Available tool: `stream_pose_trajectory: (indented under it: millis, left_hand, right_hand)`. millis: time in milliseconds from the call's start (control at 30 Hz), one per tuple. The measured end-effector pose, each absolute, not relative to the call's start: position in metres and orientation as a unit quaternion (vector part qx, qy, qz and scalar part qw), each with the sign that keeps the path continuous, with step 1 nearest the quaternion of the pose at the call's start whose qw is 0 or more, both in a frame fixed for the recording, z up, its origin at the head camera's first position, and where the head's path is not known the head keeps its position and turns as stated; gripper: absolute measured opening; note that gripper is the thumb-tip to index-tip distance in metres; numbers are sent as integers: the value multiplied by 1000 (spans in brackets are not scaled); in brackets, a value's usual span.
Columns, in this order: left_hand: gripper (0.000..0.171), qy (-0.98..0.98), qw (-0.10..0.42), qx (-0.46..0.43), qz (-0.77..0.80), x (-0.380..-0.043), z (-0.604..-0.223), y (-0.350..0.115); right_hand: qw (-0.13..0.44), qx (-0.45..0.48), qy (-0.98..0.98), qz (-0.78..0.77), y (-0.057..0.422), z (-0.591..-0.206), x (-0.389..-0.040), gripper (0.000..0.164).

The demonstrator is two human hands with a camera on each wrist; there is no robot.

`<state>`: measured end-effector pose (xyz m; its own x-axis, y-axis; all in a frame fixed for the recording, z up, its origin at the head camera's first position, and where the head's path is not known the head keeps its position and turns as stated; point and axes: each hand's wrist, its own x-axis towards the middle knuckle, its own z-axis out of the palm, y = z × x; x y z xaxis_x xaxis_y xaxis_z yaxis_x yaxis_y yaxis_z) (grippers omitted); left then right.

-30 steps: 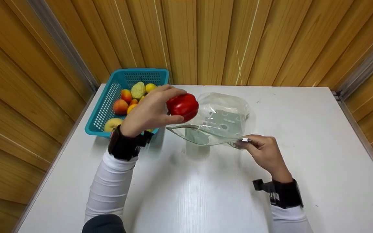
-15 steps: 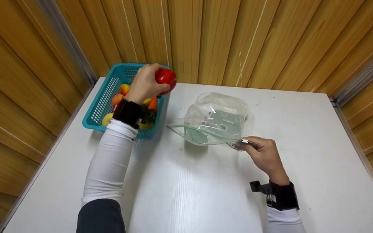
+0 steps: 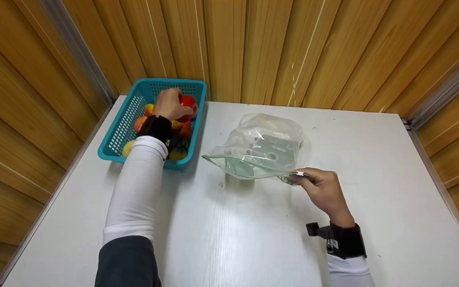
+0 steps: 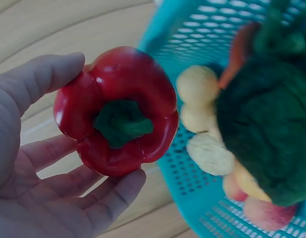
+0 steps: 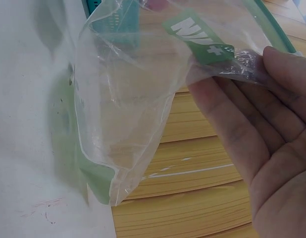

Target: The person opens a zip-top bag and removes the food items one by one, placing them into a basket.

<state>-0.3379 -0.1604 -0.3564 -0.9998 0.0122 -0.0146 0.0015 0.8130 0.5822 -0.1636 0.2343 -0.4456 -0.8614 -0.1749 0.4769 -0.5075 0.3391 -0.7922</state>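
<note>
Over the teal basket (image 3: 181,164) my left hand (image 3: 168,104) holds a red bell pepper (image 3: 188,107). In the left wrist view the thumb and fingers curl round the pepper's sides, its green stem facing the camera. My right hand (image 3: 325,191) pinches one end of the zip edge of a clear plastic zip bag (image 3: 269,139) with pale green print. The bag lies on the table, its mouth parted toward me. Whether the pepper touches the produce below is hidden in the head view.
Several fruits and vegetables lie in the basket, among them a carrot (image 3: 186,129), a peach (image 3: 139,122) and a dark green leafy vegetable (image 4: 267,129). The white table (image 3: 229,239) ends at a wood-patterned wall (image 3: 269,52) behind.
My left hand has carried the bell pepper leftward from above the bag's mouth and down into the basket. The right hand and the bag have stayed nearly still.
</note>
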Motion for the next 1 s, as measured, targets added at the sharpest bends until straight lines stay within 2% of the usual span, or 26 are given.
stream_pose_trajectory:
  millis: [300,1000]
  left_hand:
    - [62,959,41,-35,279,-337,-370,-167]
    - [54,967,57,-58,241,-336,-394,-185]
  right_hand:
    - [153,208,-807,532,235,-447,-165,18]
    - [151,221,-796,542,230,-449,-170,16]
